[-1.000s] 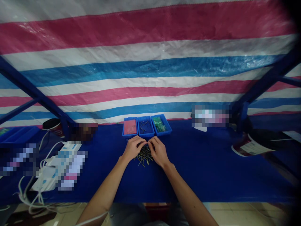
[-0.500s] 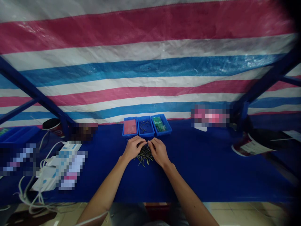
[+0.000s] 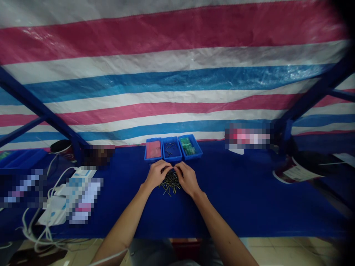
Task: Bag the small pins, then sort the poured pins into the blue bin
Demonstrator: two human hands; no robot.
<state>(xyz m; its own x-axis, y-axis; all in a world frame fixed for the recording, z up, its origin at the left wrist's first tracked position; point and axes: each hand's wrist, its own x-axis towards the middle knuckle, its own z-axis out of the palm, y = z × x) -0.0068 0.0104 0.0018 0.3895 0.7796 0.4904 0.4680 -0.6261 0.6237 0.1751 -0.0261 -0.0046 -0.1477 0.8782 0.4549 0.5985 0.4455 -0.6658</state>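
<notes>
A loose pile of thin, dark metal pieces with a brassy glint, like long screws or pins (image 3: 170, 184), lies on the blue table. Over its far edge, my left hand (image 3: 156, 174) is closed, thumb and fingers pinched together. My right hand (image 3: 187, 176) is pinched in the same way, and the fingertips of both hands almost meet. Anything between the fingertips is too small to make out. Just beyond the hands stand three blue bins in a row: one with pink pieces (image 3: 153, 149), one with a few thin metal pieces (image 3: 171, 148), one with green packets (image 3: 188, 146).
A white power strip with cables (image 3: 59, 205) lies at the left of the blue table (image 3: 244, 207). Dark red tubs stand at the far left (image 3: 62, 148) and right (image 3: 298, 170). Behind hangs a striped tarp (image 3: 172, 81) between blue frame posts (image 3: 52, 114).
</notes>
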